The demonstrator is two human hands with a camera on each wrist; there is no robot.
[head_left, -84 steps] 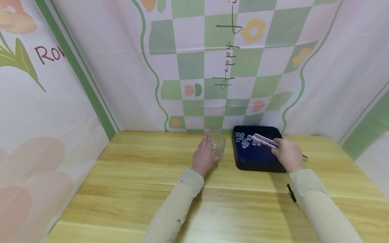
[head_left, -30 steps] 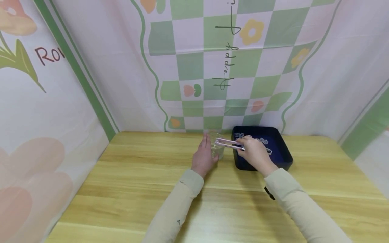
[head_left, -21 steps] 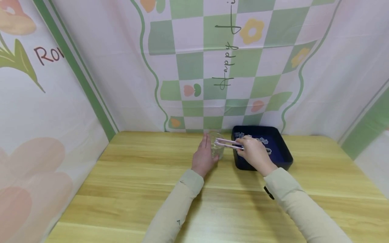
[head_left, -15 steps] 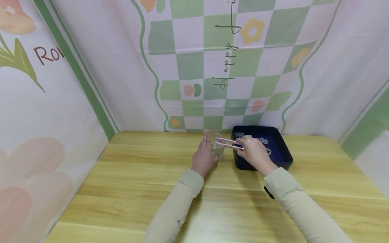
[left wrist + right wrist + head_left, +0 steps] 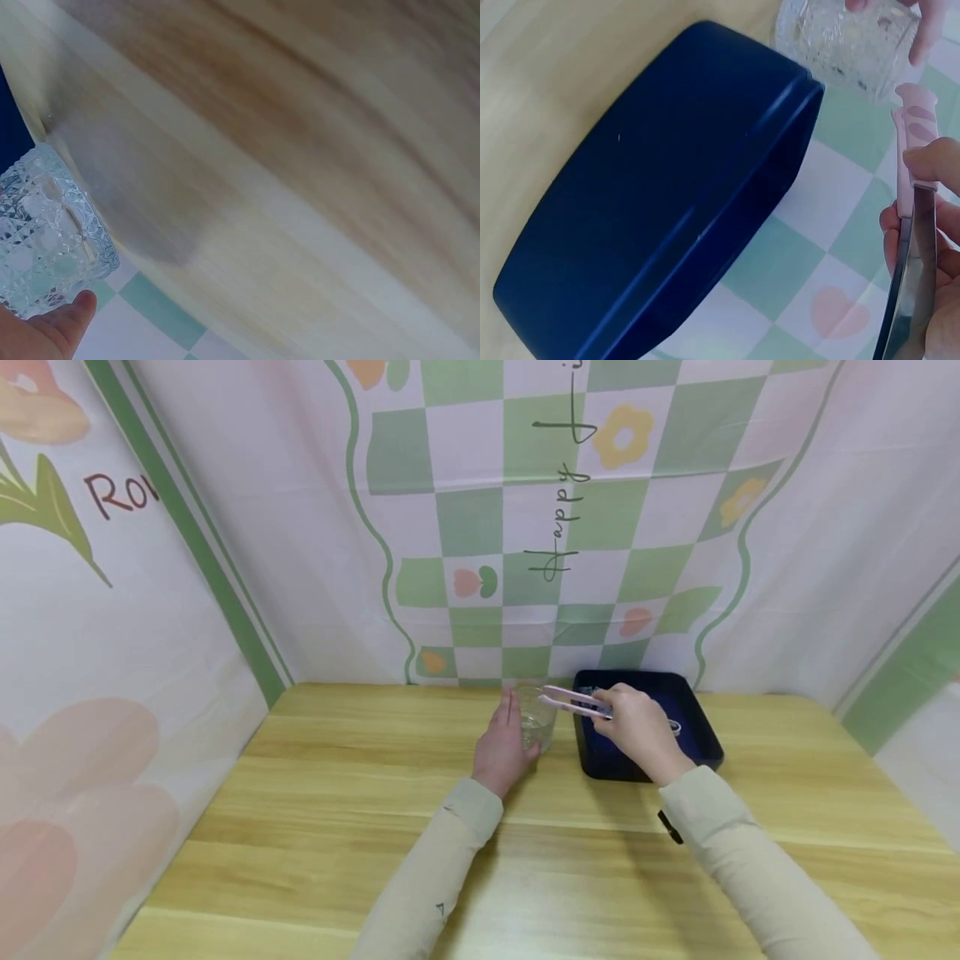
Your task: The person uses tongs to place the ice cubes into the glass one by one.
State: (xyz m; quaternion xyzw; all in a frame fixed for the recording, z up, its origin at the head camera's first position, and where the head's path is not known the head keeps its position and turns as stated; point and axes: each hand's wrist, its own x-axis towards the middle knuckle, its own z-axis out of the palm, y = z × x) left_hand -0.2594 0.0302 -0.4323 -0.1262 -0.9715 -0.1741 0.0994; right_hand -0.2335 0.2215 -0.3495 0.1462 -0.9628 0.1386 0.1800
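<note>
My left hand (image 5: 501, 745) holds a clear drinking glass (image 5: 537, 732) upright on the table, fingers along its left side and thumb at the front. Its cut pattern shows in the left wrist view, where the glass (image 5: 49, 232) is partly cropped. In my right hand (image 5: 641, 731) is a pair of tongs (image 5: 573, 700) with pink tips and metal arms. The tips are over the right side of the glass's rim. In the right wrist view the tongs (image 5: 917, 142) show nothing between their tips. Small clear pieces (image 5: 588, 692) lie in the dark blue tray, mostly hidden by my right hand.
The dark blue tray (image 5: 615, 768) stands right of the glass, below my right hand. The wooden table (image 5: 360, 777) runs toward the front. A printed cloth (image 5: 465, 527) hangs along the table's back edge, and another cloth (image 5: 120, 652) hangs at the left.
My right hand went left from the tray to the glass with the tongs, then lifted slightly and drew back right, the tips rising toward the rim. My left hand has stayed on the glass.
</note>
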